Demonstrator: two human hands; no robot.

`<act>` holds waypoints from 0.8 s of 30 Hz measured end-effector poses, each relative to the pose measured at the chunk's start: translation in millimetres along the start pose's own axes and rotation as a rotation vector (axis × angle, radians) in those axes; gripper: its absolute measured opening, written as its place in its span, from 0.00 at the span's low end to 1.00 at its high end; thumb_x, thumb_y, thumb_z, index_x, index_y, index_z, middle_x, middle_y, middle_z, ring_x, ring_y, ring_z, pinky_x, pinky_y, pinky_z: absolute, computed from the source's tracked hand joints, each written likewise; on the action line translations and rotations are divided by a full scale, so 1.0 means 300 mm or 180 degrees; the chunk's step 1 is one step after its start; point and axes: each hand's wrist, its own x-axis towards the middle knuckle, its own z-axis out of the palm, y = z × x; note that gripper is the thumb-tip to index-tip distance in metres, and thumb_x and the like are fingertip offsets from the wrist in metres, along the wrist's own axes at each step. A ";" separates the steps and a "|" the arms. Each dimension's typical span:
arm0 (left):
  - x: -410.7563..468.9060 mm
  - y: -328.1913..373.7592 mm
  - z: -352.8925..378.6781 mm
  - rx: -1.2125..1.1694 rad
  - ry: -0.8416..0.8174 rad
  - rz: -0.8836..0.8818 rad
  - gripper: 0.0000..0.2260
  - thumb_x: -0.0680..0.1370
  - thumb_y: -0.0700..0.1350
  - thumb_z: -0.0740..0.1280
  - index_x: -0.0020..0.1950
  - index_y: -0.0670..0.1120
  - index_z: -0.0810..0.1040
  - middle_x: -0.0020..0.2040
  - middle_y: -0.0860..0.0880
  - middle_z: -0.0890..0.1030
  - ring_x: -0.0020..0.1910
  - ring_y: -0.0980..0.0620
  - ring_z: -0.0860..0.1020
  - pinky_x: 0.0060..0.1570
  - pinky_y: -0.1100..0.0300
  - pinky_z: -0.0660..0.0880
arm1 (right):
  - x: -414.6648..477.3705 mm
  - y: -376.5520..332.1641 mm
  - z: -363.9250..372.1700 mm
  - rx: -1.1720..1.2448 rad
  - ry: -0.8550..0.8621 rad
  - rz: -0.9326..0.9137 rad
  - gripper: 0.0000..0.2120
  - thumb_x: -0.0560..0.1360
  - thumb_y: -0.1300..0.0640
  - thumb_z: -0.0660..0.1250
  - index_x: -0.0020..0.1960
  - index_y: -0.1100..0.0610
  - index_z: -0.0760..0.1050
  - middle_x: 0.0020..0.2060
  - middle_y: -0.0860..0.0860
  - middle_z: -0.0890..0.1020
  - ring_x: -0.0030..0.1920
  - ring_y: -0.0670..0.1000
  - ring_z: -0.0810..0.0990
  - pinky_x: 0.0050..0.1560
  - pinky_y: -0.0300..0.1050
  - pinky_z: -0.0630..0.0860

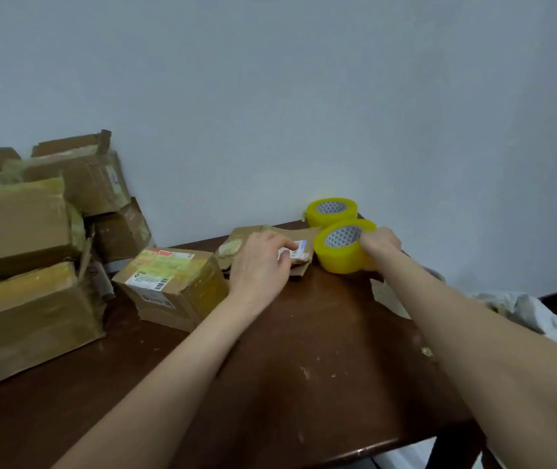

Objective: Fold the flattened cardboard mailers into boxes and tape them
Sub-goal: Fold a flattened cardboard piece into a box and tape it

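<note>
A flattened cardboard mailer (299, 236) with a white label lies at the far side of the dark wooden table (304, 350). My left hand (262, 264) rests on it, fingers curled over the labelled edge. My right hand (379, 247) grips a yellow tape roll (339, 250), tilted and lifted at the mailer's right end. A second yellow tape roll (331, 211) lies flat just behind it by the wall. A small taped box (172, 286) with labels sits left of my left hand.
Several taped cardboard boxes (30, 258) are piled at the table's left, against the wall. White crumpled material (520, 313) lies off the table's right edge. A pale scrap (388, 299) lies under my right forearm.
</note>
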 end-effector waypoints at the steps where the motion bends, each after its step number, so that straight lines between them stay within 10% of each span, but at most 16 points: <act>1: 0.016 -0.027 -0.021 0.0048 0.0051 -0.0067 0.12 0.78 0.41 0.59 0.56 0.51 0.80 0.58 0.53 0.78 0.62 0.52 0.70 0.55 0.60 0.66 | 0.010 -0.006 0.018 -0.0203 -0.0071 -0.0054 0.21 0.81 0.54 0.58 0.69 0.66 0.69 0.67 0.63 0.72 0.67 0.63 0.72 0.61 0.50 0.71; 7: 0.062 -0.327 -0.240 0.0621 0.0552 -0.0906 0.17 0.80 0.41 0.55 0.65 0.45 0.75 0.65 0.46 0.75 0.67 0.46 0.69 0.61 0.49 0.69 | -0.199 -0.161 0.112 -0.0593 0.0193 -0.1131 0.18 0.81 0.54 0.55 0.67 0.61 0.71 0.67 0.60 0.72 0.68 0.61 0.70 0.62 0.53 0.69; 12: -0.022 -0.515 -0.292 0.0703 -0.0472 -0.1775 0.26 0.81 0.57 0.53 0.75 0.46 0.62 0.71 0.42 0.69 0.67 0.41 0.70 0.61 0.47 0.69 | -0.613 -0.321 0.356 -0.0175 -0.1011 -0.2523 0.27 0.83 0.47 0.53 0.75 0.63 0.58 0.77 0.57 0.57 0.76 0.57 0.55 0.73 0.51 0.58; 15: -0.068 -0.540 -0.286 0.0846 -0.0615 -0.1870 0.32 0.78 0.63 0.54 0.75 0.46 0.60 0.71 0.41 0.69 0.67 0.41 0.70 0.60 0.49 0.69 | -0.726 -0.311 0.523 -0.0094 -0.1389 -0.2072 0.36 0.82 0.44 0.54 0.79 0.60 0.41 0.77 0.56 0.36 0.78 0.59 0.41 0.76 0.57 0.50; 18: -0.085 -0.567 -0.299 0.0748 -0.0496 -0.2167 0.35 0.75 0.67 0.57 0.71 0.42 0.67 0.67 0.41 0.74 0.64 0.41 0.73 0.58 0.51 0.70 | -0.736 -0.311 0.576 0.0446 -0.1427 -0.1507 0.35 0.82 0.46 0.53 0.78 0.54 0.35 0.77 0.60 0.36 0.78 0.61 0.43 0.75 0.59 0.50; 24: -0.103 -0.572 -0.346 -0.0170 0.0282 -0.2467 0.29 0.73 0.64 0.66 0.67 0.47 0.74 0.63 0.48 0.78 0.60 0.46 0.76 0.57 0.51 0.74 | -0.691 -0.372 0.525 0.1864 -0.1452 -0.0421 0.30 0.78 0.52 0.64 0.76 0.57 0.58 0.68 0.57 0.72 0.64 0.57 0.73 0.64 0.51 0.72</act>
